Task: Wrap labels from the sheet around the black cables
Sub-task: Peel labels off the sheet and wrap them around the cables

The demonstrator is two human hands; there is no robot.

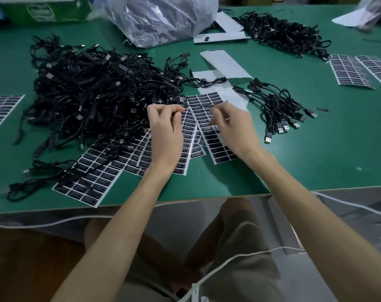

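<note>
A big heap of black cables [93,92] lies on the green table [304,149] at the left. Sheets of black labels [209,118] fan out under my hands. My left hand [165,127] pinches a thin black cable [198,103] that runs right across to my right hand [233,125], whose curled fingers hold its other part above the label sheets. To the right lies a small bundle of cables [281,110] with USB plugs.
Empty white backing sheets [226,64] lie behind the hands. A grey plastic bag [161,18] and a green box [43,9] stand at the back. Another cable pile [283,33] and more label sheets [359,70] [2,107] lie far right and left.
</note>
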